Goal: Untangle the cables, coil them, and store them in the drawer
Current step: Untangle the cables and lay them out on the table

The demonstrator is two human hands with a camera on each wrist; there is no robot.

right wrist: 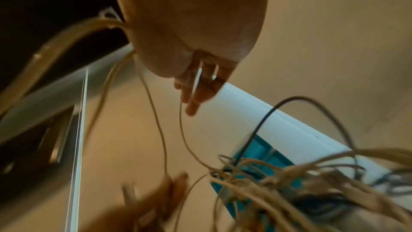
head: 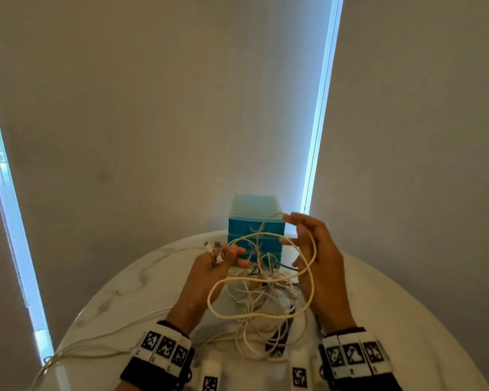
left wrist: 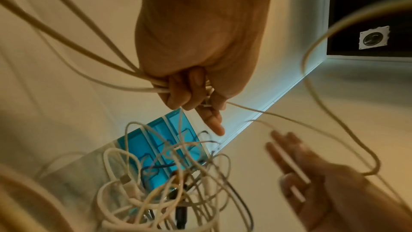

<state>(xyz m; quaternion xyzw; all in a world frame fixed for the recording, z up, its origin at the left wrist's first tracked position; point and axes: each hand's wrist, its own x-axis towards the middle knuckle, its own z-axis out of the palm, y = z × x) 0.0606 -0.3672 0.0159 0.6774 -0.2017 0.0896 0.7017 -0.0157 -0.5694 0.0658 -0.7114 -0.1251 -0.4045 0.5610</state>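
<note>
A tangle of white, cream and dark cables (head: 261, 289) lies on the round marble table (head: 102, 300) in front of a blue drawer unit (head: 256, 221). My left hand (head: 220, 263) grips several cable ends with their plugs (head: 213, 249); in the left wrist view its fingers (left wrist: 185, 91) curl round a bundle of strands. My right hand (head: 308, 244) is raised with straight, spread fingers. A cream cable loop (head: 311, 266) hangs over it and runs down to the pile. The right wrist view shows those fingers (right wrist: 196, 87) extended, with strands (right wrist: 156, 112) draping from the palm.
Long cable strands (head: 96, 342) trail across the table toward its left front edge. White tagged blocks (head: 211, 376) and a dark tagged strip (head: 280, 340) sit near the front edge. Window blinds (head: 153, 108) stand right behind the table.
</note>
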